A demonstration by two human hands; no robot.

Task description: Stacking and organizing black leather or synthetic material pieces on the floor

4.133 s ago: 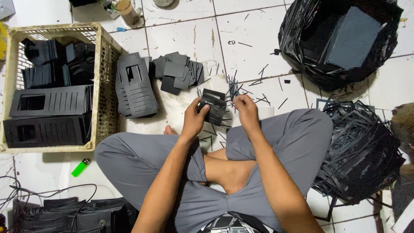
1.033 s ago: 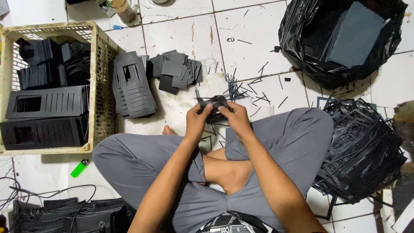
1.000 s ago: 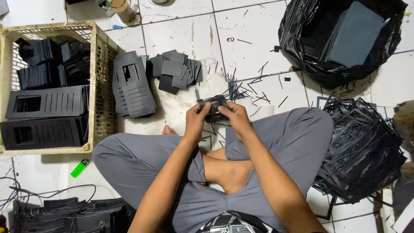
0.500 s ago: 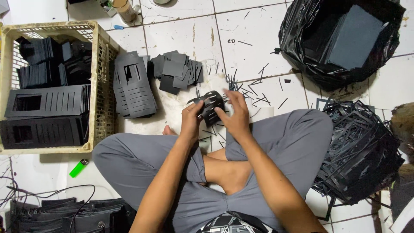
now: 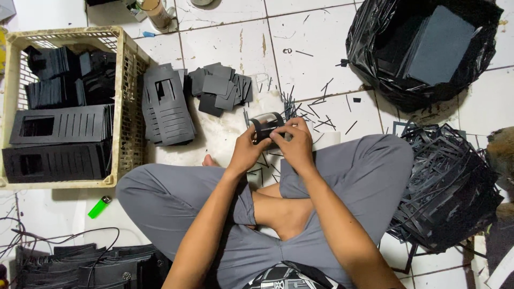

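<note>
- Head view: a person sits cross-legged on a white tiled floor (image 5: 225,37), both hands raised just above the knees at about 12 o'clock from the lap
- The left hand (image 5: 247,152) and the right hand (image 5: 293,143) are both closed around one black card piece (image 5: 266,126), fingers pinching its lower edge while its top bows into an arch
- That piece looks light, thin and flexible, likely to crease or tear at its cut slots; I judge the solid outer borders the safest place to grip, not the narrow bars
- At 10 o'clock from the hands lies a stack of slotted black sheets (image 5: 167,107), and just beside it a loose heap of small black squares (image 5: 219,88)
- At 9 o'clock a cream plastic basket (image 5: 127,107) holds more black cut sheets in tidy stacks
- At 2 o'clock an open black rubbish bag (image 5: 375,69) holds flat dark-grey boards
- At 3 to 4 o'clock lies a pile of black offcut frames (image 5: 450,187)
- A small green lighter (image 5: 99,206) lies at 8 o'clock; thin black slivers litter the tiles near the hands
</note>
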